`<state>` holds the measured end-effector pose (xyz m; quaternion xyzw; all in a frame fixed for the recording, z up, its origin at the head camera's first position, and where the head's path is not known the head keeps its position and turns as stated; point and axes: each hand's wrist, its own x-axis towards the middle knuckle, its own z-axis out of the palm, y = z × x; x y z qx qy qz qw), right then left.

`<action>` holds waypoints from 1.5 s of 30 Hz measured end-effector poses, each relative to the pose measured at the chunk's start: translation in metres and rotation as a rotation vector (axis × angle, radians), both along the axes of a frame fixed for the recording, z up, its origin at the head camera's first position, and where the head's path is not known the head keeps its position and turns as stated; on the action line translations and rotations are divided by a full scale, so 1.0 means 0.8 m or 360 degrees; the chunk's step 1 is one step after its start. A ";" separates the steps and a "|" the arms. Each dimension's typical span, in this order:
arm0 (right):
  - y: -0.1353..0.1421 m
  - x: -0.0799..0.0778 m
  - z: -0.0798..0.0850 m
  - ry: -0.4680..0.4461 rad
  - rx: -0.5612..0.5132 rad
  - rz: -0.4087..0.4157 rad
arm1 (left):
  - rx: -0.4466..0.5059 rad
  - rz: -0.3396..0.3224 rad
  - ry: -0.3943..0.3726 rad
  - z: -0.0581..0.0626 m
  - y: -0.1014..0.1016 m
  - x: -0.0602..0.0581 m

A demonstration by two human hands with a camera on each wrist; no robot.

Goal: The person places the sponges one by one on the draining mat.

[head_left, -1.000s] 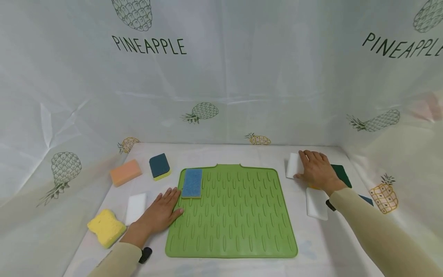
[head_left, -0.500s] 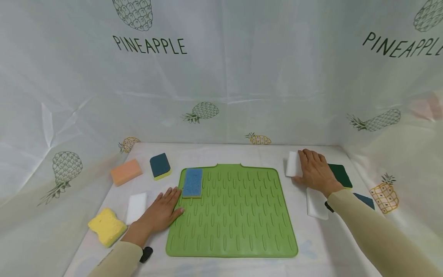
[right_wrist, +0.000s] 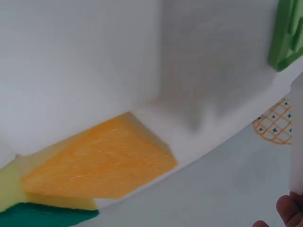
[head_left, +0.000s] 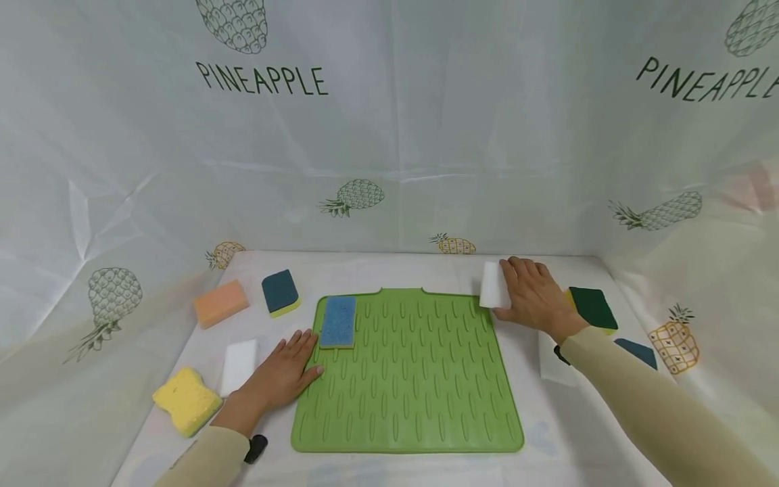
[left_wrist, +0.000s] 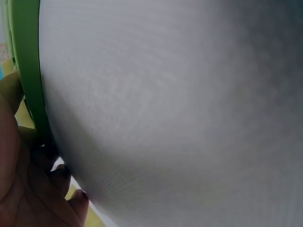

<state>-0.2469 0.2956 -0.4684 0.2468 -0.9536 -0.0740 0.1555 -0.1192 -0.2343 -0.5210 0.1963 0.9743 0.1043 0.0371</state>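
My right hand (head_left: 535, 297) grips a white sponge block (head_left: 495, 285) between thumb and fingers, over the far right corner of the green ridged mat (head_left: 408, 379). In the right wrist view, the held block's edge and a few fingertips (right_wrist: 289, 209) show at the right border. My left hand (head_left: 282, 372) lies flat with fingers spread, its fingertips and thumb on the mat's left edge. A blue scouring sponge (head_left: 337, 322) rests on the mat's far left corner, just beyond those fingertips. The left wrist view shows that hand's fingers (left_wrist: 35, 137) beside the mat's green rim.
Left of the mat are an orange sponge (head_left: 221, 304), a dark-blue-topped sponge (head_left: 280, 291), a white block (head_left: 240, 365) and a yellow shaped sponge (head_left: 187, 400). To the right lie a green-topped sponge (head_left: 593, 308), a dark blue one (head_left: 637, 352), another white block (head_left: 550, 362) and an orange-yellow sponge (right_wrist: 102, 158).
My right hand has moved left with the white sponge block, from the tabletop to the mat's far right corner, uncovering more of the green-topped sponge. My left hand has stayed still.
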 end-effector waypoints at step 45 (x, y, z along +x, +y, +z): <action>-0.265 0.030 -0.012 -0.0264 -0.0009 0.0317 | -0.0026 -0.0027 -0.0030 0.006 -0.002 0.002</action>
